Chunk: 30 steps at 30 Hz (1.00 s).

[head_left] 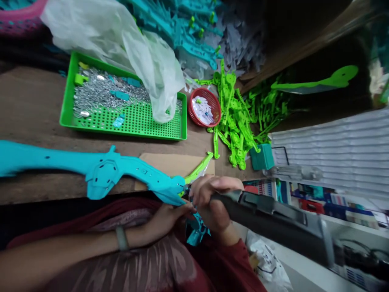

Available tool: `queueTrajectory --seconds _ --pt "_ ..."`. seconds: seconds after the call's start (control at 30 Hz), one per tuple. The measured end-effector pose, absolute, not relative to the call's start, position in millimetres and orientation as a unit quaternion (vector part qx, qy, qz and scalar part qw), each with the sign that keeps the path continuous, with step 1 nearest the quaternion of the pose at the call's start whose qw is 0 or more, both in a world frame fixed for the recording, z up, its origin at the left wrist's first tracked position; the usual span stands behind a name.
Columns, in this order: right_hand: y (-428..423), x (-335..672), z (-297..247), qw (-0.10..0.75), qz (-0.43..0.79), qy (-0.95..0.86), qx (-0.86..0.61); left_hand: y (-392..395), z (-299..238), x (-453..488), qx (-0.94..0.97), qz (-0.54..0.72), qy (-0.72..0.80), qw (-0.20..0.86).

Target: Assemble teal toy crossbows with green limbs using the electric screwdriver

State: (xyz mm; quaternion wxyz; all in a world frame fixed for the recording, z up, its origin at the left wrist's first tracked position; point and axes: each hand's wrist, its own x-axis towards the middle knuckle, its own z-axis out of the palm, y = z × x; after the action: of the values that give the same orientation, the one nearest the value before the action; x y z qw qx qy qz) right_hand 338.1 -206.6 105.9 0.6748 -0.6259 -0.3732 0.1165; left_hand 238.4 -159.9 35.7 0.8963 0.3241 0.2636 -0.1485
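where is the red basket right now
In the head view, the red basket sits on the table, above and slightly right of centre, between the green tray and the pile of lime parts.

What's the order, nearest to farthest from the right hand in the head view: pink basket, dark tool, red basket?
1. Dark tool: in the right hand.
2. Red basket: beyond the hand, just right of the green tray.
3. Pink basket: top-left corner.

An assembly workshop: the counter (pixel 30 105) carries heaped lime plastic parts (pixel 235 134) and a green tray (pixel 127 134) of metal pieces (pixel 100 94); the blurred tool (pixel 273 219) is probably a power driver.
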Motion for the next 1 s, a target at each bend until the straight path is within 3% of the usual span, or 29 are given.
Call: queueTrajectory --seconds 0.47,0.67,1.0 --pt "-204 334 106 0.678 0.118 -0.355 -0.632 -158 35 238 0.329 -0.149 0.237 0.902" --pt "-204 347 106 0.664 0.178 -0.349 -0.637 -158 37 240 0.316 -0.152 0.235 0.906" --pt "-187 369 102 0.653 0.311 -0.532 -0.441 -157 42 241 0.334 -0.169 0.252 0.892"
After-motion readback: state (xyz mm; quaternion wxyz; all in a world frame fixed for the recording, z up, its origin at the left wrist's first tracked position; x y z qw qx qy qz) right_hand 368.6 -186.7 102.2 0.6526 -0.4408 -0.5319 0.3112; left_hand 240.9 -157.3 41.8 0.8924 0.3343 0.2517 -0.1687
